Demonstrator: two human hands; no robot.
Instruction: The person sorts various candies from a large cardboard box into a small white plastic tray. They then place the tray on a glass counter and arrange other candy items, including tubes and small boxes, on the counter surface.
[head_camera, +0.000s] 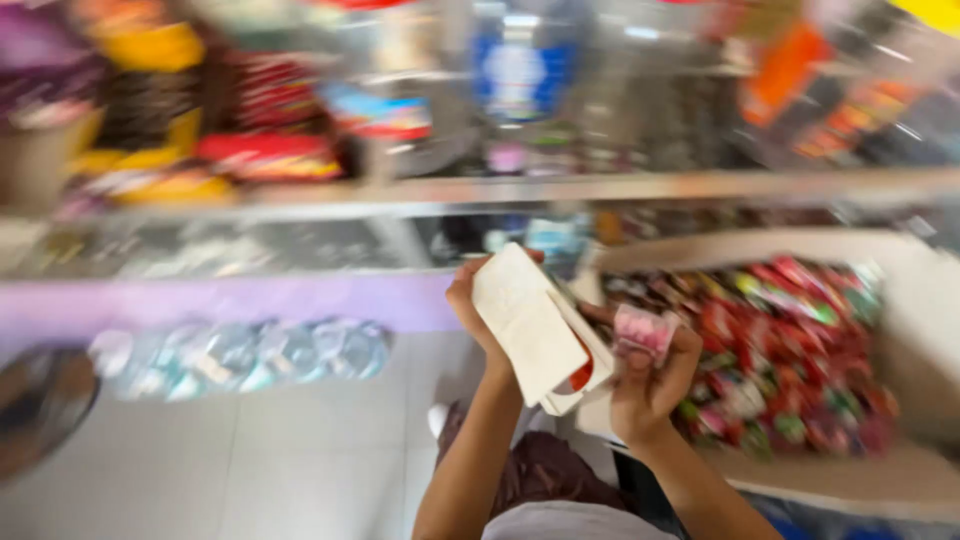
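Both hands (560, 350) around white carton (535, 330)

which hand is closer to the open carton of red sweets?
Right. The right hand, holding a small pink packet, sits at the carton edge; the left hand, holding a white box, is farther off.

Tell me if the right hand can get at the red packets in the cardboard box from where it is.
Probably yes: the cardboard box is open-topped and beside the right hand, nothing between. But that hand already holds a small pink packet.
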